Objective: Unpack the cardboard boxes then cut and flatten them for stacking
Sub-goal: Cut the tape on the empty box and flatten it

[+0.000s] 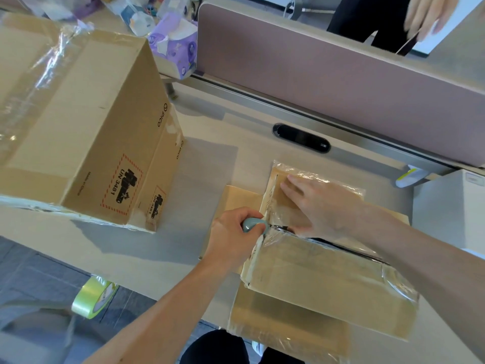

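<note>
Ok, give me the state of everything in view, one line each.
left hand, gripping the cutting tool's handle
cutting tool, blade end at the small box's taped seam
right hand, flat, pressing the far flap
small box, top seam split open, clear tape on the flaps
large box, open, tipped on its side
green tape roll, tilted, below the table edge

Pale desk (210, 164): large open box (86, 143) left, flattened taped box (328, 279) right, white box (451, 206) far right.
</note>
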`<state>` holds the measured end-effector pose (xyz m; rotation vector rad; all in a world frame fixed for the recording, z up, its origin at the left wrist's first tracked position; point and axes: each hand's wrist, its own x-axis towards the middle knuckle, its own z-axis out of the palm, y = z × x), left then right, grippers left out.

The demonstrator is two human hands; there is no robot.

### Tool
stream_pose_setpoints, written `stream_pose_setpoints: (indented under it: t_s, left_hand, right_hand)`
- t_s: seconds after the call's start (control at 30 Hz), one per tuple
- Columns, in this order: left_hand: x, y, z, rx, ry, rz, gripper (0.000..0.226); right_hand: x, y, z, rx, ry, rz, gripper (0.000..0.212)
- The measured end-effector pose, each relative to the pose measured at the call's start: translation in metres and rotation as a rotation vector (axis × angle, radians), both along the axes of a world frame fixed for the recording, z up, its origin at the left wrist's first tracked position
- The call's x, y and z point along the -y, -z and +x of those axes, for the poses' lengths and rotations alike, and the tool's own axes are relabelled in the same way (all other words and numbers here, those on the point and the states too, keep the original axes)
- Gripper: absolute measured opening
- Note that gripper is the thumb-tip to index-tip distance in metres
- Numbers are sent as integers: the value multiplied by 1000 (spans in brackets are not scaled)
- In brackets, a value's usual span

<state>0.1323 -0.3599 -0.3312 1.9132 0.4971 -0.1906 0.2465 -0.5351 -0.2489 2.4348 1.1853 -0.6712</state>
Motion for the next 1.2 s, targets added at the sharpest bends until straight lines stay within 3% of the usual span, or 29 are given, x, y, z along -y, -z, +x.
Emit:
stream_pose_setpoints:
  t_s: [0.4,0.53,0.63,0.77,0.87,0.97,1.03,1.2]
  left_hand:
    - [-8,5,7,-70,-108,-214,16]
    - [-21,1,18,17,-221,-315,16]
    - [-30,-6,26,55,-139,-285,14]
    - [-32,-9,26,72,-215,-355,20]
    - [-26,-10,21,72,-214,-356,23]
    - [-11,-17,15,58,-130,-272,22]
    - [1,-23,11,27,-119,-269,21]
    - [14,-21,5,5,-162,-209,17]
  right_hand:
    - [2,2,4,-23,36,33,99]
    - [8,2,2,-21,8,81,99]
    - [15,4,3,-48,73,163,100]
    - [25,-3,15,-113,130,285,84]
    - [37,-17,18,20,142,423,71]
    - [43,-27,24,282,35,568,43]
    - [45,-31,29,427,-2,593,27]
    - [43,-23,29,589,118,598,13]
